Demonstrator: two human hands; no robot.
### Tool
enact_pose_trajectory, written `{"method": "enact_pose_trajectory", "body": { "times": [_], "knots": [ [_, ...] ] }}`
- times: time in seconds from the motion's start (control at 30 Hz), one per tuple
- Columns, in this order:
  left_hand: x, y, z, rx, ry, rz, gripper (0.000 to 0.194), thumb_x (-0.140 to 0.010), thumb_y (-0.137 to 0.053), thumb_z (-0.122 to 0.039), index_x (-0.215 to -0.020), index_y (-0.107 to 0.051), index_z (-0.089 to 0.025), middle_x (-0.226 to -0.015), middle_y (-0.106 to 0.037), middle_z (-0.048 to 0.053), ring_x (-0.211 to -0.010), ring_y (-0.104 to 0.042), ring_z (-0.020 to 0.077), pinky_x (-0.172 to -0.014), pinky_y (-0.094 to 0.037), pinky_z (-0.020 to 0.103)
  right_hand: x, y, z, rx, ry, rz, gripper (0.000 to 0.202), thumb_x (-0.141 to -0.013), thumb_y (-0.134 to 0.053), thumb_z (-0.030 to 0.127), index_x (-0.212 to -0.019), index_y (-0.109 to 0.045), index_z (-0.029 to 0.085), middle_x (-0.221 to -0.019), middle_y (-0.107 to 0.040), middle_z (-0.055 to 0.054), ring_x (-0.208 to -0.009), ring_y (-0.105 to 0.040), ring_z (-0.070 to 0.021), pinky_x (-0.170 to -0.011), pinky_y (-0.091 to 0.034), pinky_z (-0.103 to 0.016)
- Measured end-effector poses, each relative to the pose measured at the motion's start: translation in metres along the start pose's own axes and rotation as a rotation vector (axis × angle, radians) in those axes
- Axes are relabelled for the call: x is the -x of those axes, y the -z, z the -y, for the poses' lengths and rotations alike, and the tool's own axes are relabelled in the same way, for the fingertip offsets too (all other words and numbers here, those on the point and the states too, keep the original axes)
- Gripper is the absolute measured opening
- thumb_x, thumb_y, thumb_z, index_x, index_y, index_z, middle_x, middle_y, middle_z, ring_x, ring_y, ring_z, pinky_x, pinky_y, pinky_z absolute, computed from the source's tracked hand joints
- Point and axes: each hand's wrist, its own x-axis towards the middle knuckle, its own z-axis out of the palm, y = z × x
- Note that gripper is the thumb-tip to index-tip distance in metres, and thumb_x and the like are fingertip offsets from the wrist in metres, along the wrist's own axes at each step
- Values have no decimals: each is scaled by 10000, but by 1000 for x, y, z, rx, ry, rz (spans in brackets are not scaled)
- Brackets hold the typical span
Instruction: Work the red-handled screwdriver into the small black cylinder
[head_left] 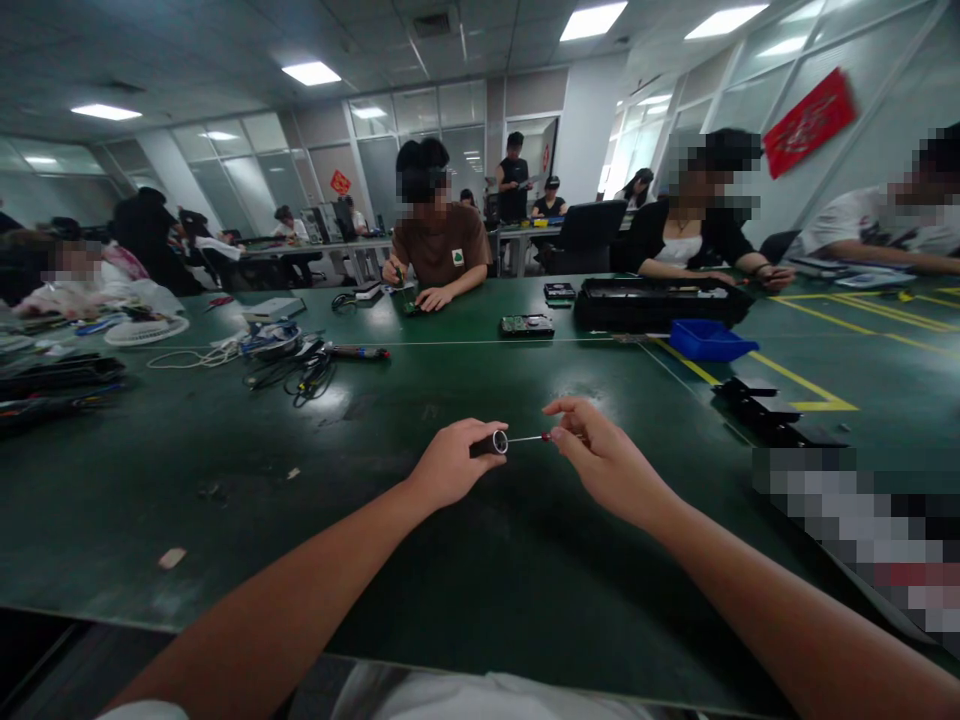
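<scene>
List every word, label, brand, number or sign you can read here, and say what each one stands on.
No text reads clearly.
Red wall banner: marks, too blurred to read.
Red diamond sign: too small to read.
White patch on the brown shirt: green shape; any lettering too small.
Black cylinder in the left hand: no lettering can be made out.

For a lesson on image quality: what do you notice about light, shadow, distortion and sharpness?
Head view: the ceiling lights burn nearly white; head view: glare whitens the green table beside the black cables; head view: a soft shadow darkens the tabletop below the right hand; head view: the red banner looks slanted, likely wide-angle distortion; head view: far background details look soft.
</scene>
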Motion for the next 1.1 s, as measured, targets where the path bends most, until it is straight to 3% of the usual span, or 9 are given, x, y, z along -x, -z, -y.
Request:
{"method": "enact_pose_trajectory", "body": {
  "times": [0.1,0.2,0.3,0.4,0.5,0.57,0.67,0.87,1.1],
  "knots": [
    [0,0,1,-1,3,2,417,-828,-723,-213,-1237,-654,-258,-1139,-671,28,-1054,-604,199,-971,-438,344,0,1,0,-7,-42,13,265,-975,-402,396,-1044,-599,232,-754,-626,-8,-655,-577,-185,-597,-404,-313],
    [1,-1,2,0,10,3,409,-833,-718,-221,-1235,-654,-270,-1146,-669,21,-1058,-603,200,-986,-434,352,0,0,-2,-50,-82,13,299,-985,-376,411,-1099,-586,231,-792,-646,-22,-676,-595,-195,-601,-425,-324],
    [1,-1,0,-5,16,3,403,-842,-707,-225,-1239,-649,-266,-1148,-668,24,-1059,-605,204,-968,-444,350,0,-2,-5,-121,-78,-17,286,-952,-472,403,-1172,-529,228,-845,-654,-29,-743,-615,-203,-659,-467,-345],
    [1,2,-5,-20,30,-9,402,-853,-696,-237,-1250,-637,-244,-1161,-663,39,-1057,-607,211,-961,-452,350,-2,-5,-7,-256,-102,-54,256,-908,-563,424,-1058,-577,218,-885,-654,-40,-810,-625,-204,-743,-497,-368],
    [0,5,-8,-93,-35,-16,420,-869,-681,-241,-1284,-613,-251,-1189,-649,48,-1095,-580,220,-993,-438,371,-7,-9,-11,-539,-224,-102,281,-908,-553,479,-938,-617,207,-834,-639,-41,-768,-618,-191,-773,-523,-383],
    [-1,6,-7,-184,-102,-5,421,-885,-661,-238,-1302,-602,-261,-1197,-644,51,-1118,-554,231,-1016,-420,400,-11,-10,-14,-754,-360,-137,291,-910,-537,490,-870,-600,210,-745,-585,-22,-657,-575,-172,-703,-548,-381],
    [-3,7,-3,-246,-119,37,416,-892,-653,-238,-1305,-600,-249,-1177,-645,58,-1105,-550,232,-1017,-417,409,-16,-11,-19,-809,-474,-179,236,-910,-554,431,-826,-582,213,-697,-521,-5,-587,-517,-150,-633,-552,-347],
    [-2,7,1,-228,-54,79,423,-894,-644,-248,-1314,-598,-248,-1154,-625,76,-1110,-553,238,-989,-441,394,-15,-13,-23,-746,-413,-190,255,-902,-558,463,-871,-603,214,-792,-577,-31,-651,-561,-162,-674,-572,-365],
    [1,5,-2,-146,-37,68,441,-885,-661,-285,-1319,-589,-261,-1116,-625,56,-1075,-565,228,-948,-442,365,-11,-19,-20,-735,-338,-115,284,-889,-583,487,-900,-615,204,-808,-607,-30,-709,-595,-164,-696,-561,-350]
  ]
}}
